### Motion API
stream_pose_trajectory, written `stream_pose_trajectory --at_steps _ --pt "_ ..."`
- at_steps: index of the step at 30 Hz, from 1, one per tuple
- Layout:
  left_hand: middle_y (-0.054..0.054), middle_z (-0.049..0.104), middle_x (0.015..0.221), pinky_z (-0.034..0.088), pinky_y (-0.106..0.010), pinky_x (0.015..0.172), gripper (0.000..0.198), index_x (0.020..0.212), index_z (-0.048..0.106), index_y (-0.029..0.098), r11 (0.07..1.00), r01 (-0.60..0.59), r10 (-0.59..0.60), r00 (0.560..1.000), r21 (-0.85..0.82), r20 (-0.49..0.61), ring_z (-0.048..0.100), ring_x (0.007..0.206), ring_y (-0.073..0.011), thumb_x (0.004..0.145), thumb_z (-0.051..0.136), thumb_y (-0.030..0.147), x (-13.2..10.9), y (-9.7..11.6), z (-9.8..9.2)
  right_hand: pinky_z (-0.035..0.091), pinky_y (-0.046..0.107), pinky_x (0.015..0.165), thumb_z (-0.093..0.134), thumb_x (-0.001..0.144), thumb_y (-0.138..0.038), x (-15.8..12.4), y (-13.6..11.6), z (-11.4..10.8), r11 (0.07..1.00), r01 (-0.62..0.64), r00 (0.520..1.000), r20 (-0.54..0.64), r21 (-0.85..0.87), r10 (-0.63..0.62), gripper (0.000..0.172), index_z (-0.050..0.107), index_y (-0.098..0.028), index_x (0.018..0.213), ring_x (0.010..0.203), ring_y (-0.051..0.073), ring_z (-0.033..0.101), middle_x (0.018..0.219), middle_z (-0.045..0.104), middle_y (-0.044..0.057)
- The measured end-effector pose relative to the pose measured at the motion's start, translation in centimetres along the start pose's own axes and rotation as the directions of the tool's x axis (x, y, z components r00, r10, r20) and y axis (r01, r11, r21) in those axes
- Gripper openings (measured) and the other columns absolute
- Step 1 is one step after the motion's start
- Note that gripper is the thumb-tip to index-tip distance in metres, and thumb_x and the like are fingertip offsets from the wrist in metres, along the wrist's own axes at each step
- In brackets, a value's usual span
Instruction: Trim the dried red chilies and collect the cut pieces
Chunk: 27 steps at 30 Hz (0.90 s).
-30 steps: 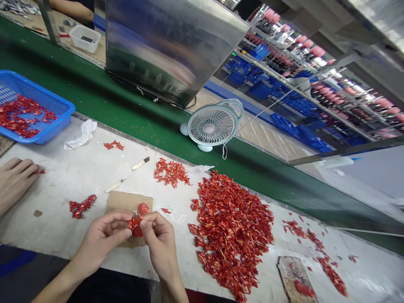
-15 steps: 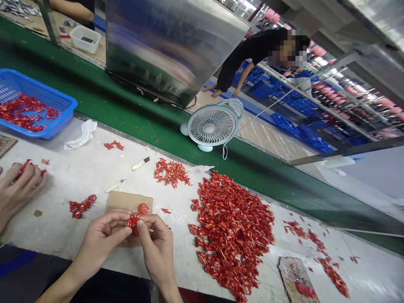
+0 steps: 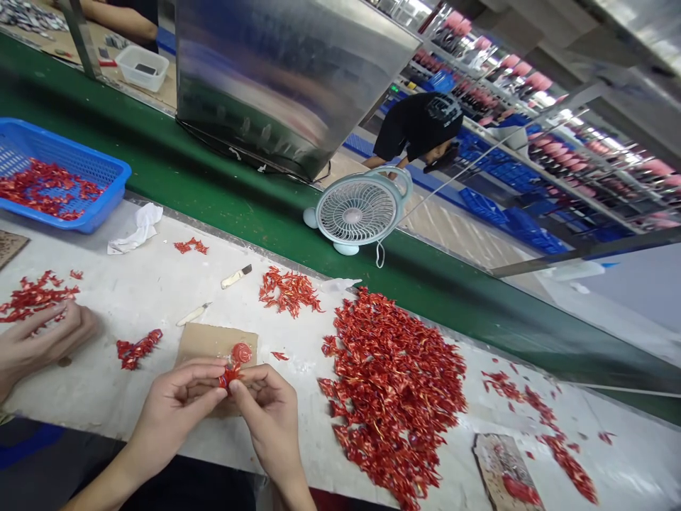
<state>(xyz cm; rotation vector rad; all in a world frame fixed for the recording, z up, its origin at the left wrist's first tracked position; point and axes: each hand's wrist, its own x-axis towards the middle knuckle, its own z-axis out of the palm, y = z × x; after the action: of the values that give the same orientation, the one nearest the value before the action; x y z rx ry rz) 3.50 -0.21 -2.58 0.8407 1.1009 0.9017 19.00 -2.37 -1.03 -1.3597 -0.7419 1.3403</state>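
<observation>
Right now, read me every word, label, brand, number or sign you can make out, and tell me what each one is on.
No readable text anywhere.
Black shirt beyond the fan: pale print, too small and blurred to read.
Fan: no brand I can make out.
Cardboard on the table: no legible writing.
Red piece between left hand and right hand: no lettering discernible.

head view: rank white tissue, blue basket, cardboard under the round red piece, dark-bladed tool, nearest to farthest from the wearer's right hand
1. Cardboard, just left of the right hand
2. Dark-bladed tool, beyond the cardboard
3. White tissue, farther left
4. Blue basket, far left
</observation>
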Motion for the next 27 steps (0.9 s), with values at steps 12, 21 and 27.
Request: stream_pose_trajectory --at_steps 12,21,27 --pt "-0.012 0.063 0.130 0.045 -0.050 0.109 0.041 0.128 0.065 0.022 0.385 -0.262 0.473 0.879 0.885 0.055 0.059 0.120 -0.0322 0.093 0.060 0.042 3.0 2.3 -5.7 0.055 0.027 0.064 0.083 0.076 -0.039 0.3 0.4 -11.2 0.958 0.077 0.908 -0.378 -0.275 -0.181 0.029 0.068 -0.019 0.091 0.071 0.018 0.068 0.079 0.074 0.004" --pt "-0.011 0.072 0.111 0.047 -0.045 0.086 0.034 0.111 0.067 0.019 0.050 -0.074 0.224 0.973 0.996 0.061 0.065 0.099 -0.0335 0.099 0.043 0.040 4.6 2.9 -9.9 0.055 0.030 0.075 0.081 0.070 -0.050 -1.3 0.4 -22.9 0.855 -0.121 0.709 -0.647 -0.504 -0.280 0.050 0.066 -0.019 0.106 0.080 0.020 0.069 0.084 0.073 0.004" --pt "-0.007 0.070 0.113 0.048 -0.040 0.090 0.035 0.108 0.064 0.024 0.185 -0.106 0.409 0.912 0.977 0.022 0.068 0.098 -0.0288 0.096 0.045 0.051 4.4 3.4 -9.6 0.056 0.030 0.055 0.078 0.075 -0.046 -4.0 1.3 -21.6 0.818 -0.130 0.841 -0.499 -0.560 -0.208 0.038 0.069 -0.019 0.099 0.065 0.022 0.069 0.081 0.075 0.009"
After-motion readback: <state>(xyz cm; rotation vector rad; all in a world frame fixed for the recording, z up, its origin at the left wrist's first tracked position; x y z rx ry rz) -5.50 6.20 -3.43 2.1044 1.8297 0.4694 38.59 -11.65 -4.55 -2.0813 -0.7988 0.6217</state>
